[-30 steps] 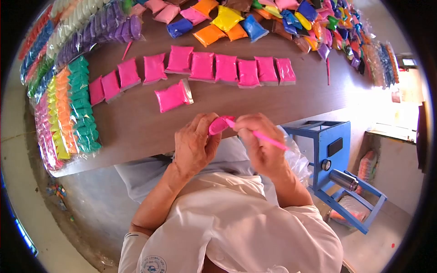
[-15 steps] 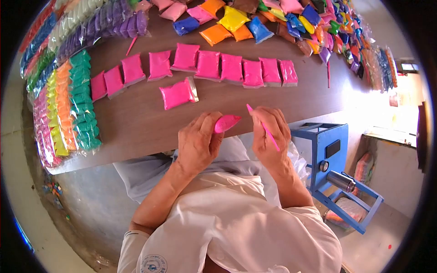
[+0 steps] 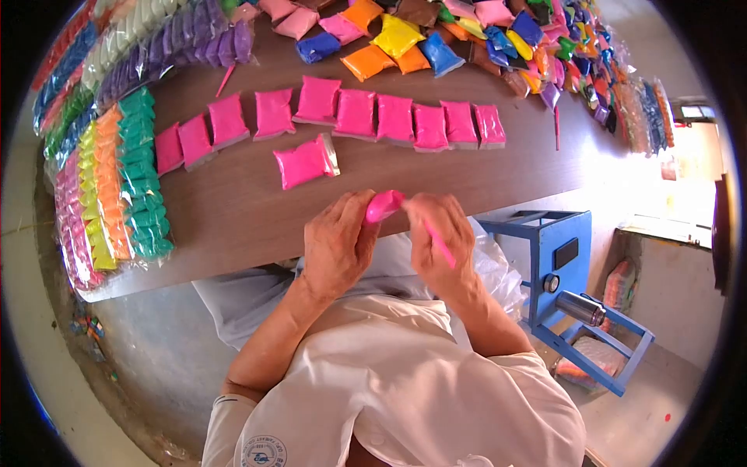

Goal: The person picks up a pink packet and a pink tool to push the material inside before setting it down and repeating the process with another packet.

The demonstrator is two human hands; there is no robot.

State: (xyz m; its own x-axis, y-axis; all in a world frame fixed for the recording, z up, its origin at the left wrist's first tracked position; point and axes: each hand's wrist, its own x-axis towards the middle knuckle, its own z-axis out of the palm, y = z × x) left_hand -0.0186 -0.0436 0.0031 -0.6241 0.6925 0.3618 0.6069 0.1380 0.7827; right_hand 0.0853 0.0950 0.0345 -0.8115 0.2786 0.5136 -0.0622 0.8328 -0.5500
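Note:
Closed around a smooth, pointed lump of pink clay point(image 3: 381, 208), my left hand point(image 3: 334, 240) is just over the table's near edge. My right hand point(image 3: 443, 222), slightly blurred, grips a thin pink stick tool point(image 3: 440, 246) that slants down across the palm. The right fingertips are right at the clay's tip, and the tool's upper end is hidden by the fingers. On the table ahead of my hands lies a single pink packet point(image 3: 300, 163) with a clear flap. Behind it runs a row of matching pink packets point(image 3: 356, 110).
Bundled packets point(image 3: 142, 179) fill the table's left side. Loose packets in many colours point(image 3: 397, 35) are heaped at the back and right. Two thin sticks lie farther back, one a red stick point(image 3: 557, 128). A blue stool point(image 3: 572, 233) holding a metal flask point(image 3: 581, 308) stands at my right.
My right hand has moved left with the stick tool, from apart to right at the clay's tip. The left hand has barely moved.

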